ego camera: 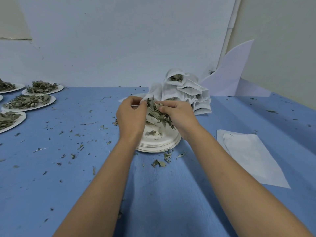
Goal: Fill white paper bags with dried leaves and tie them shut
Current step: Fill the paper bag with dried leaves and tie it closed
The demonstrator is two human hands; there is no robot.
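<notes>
Above a stack of white paper plates my left hand pinches the rim of a white paper bag. My right hand grips a bunch of dried leaves at the bag's mouth. Most of the bag is hidden behind my hands and the leaves. A pile of filled white bags with open mouths leans just behind, to the right.
Several plates heaped with dried leaves stand at the far left. Flat unfilled bags lie on the blue tablecloth to the right. Leaf crumbs litter the cloth. A white wall and a folded white sheet stand behind.
</notes>
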